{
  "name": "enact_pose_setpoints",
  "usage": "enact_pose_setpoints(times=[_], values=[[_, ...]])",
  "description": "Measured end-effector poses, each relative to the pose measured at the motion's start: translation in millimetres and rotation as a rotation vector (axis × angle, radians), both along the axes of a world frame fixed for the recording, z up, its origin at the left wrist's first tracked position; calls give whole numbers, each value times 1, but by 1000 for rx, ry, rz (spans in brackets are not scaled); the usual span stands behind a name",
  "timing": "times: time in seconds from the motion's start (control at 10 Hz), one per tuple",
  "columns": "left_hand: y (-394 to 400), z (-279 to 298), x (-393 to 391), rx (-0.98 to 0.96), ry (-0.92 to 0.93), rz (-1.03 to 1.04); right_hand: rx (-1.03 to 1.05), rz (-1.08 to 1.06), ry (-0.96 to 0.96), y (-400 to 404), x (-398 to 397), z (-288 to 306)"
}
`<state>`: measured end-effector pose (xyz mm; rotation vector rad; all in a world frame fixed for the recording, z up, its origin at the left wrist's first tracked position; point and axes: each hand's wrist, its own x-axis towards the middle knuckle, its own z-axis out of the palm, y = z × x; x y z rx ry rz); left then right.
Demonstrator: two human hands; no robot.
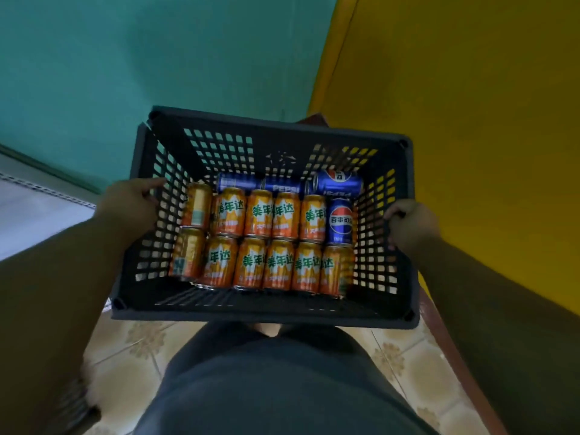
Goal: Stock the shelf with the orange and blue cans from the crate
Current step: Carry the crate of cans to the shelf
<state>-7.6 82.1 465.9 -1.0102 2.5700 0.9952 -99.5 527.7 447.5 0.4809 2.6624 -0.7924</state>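
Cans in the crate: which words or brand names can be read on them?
"美年达": on the orange cans.
"PEPSI": on a blue can lying at the back.
"百事可": on the blue can beside the orange ones; its last character is hidden.
Smaller print on all cans: too blurred to read.

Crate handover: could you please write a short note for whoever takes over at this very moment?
Left hand grips the crate's left wall; right hand grips its right wall, so the crate is carried at waist height.
Orange cans lie on their sides in two rows inside; blue cans lie along the far wall and at the right end.
Done: nothing stocked as far as can be seen; no shelf in view.
Left: reach the shelf, set the crate down, shelve all the cans.
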Motion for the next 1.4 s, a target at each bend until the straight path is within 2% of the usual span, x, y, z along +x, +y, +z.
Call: enact_pose_setpoints(times=[0.3, 0.6, 0.7, 0.9, 1.4], values=[[25, -13, -31, 33, -31, -243, 72, -219, 12, 49, 91, 25], [86, 23, -62, -48, 32, -718, 83, -615, 10, 58, 230, 41], [118, 26, -63, -75, 4, -835, 97, -680, 10, 64, 275, 43], [198, 25, -49, -93, -2, -1048, 86, -914, -22, 79, 374, 39], [477, 15, 63, -44, -25, -1559, 47, -1497, -66, 131, 615, 56]])
